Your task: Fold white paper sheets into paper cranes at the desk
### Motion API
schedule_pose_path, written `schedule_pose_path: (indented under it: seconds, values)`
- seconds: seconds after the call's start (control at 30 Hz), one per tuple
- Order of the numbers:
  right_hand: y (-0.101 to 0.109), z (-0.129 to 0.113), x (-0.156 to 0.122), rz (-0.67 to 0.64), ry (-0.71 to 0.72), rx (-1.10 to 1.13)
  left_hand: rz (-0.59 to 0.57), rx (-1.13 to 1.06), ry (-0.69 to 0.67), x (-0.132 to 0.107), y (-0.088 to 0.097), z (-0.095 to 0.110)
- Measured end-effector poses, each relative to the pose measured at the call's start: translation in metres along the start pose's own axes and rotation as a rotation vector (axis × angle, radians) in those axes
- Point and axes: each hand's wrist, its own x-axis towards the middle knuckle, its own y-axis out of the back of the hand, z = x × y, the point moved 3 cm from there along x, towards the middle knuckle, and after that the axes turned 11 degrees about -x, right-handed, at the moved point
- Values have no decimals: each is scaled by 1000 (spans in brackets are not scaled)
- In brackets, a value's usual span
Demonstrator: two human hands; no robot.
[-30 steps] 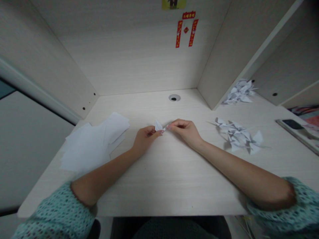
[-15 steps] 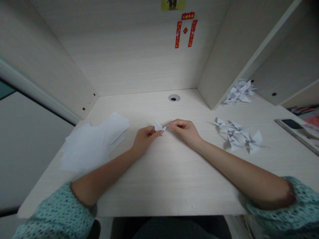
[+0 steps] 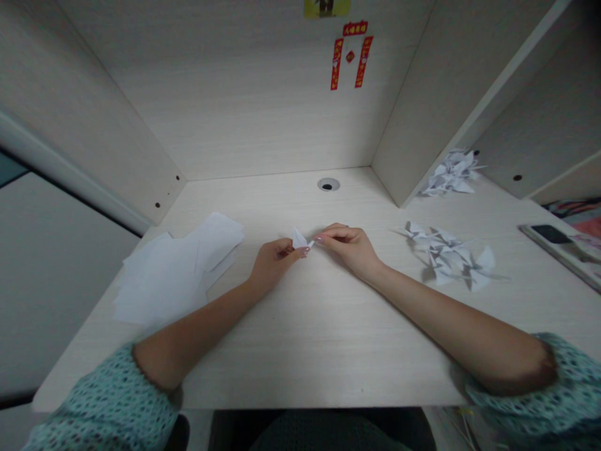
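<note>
A small folded piece of white paper (image 3: pixel 298 238) stands between my two hands at the middle of the pale wooden desk (image 3: pixel 300 338). My left hand (image 3: pixel 276 260) pinches it from the left, fingers curled. From the right, my right hand (image 3: pixel 348 245) pinches a thin tip of the same piece, fingers closed. Both forearms rest on the desk.
A loose stack of white paper sheets (image 3: pixel 176 269) lies at the left. Several folded paper cranes (image 3: pixel 448 257) are heaped at the right, with more of these folded cranes (image 3: pixel 451 172) on a shelf behind. A cable hole (image 3: pixel 328 184) sits at the back. A phone (image 3: pixel 551 233) lies far right.
</note>
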Motion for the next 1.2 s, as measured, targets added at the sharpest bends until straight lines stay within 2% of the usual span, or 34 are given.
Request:
schedule_pose_path:
  seconds: [0.37,0.53,0.7,0.83,1.03,1.2]
  values:
    - [0,-17,-7,71,108,-187,-11,-32,20,0,-1,-1]
    - [0,-18,-8,90,100,-226,-13,-27,29,-1,-2,1]
    - [-1,-11,-6,72,50,-187,11,-26,18,-1,-2,3]
    - [-2,0,-3,56,-53,-65,18,-39,21,-1,-2,0]
    - [-2,5,-1,89,-97,70,20,-39,5,-1,-1,-1]
    - [-4,-6,-4,22,5,-46,3,-11,-5,-1,-1,1]
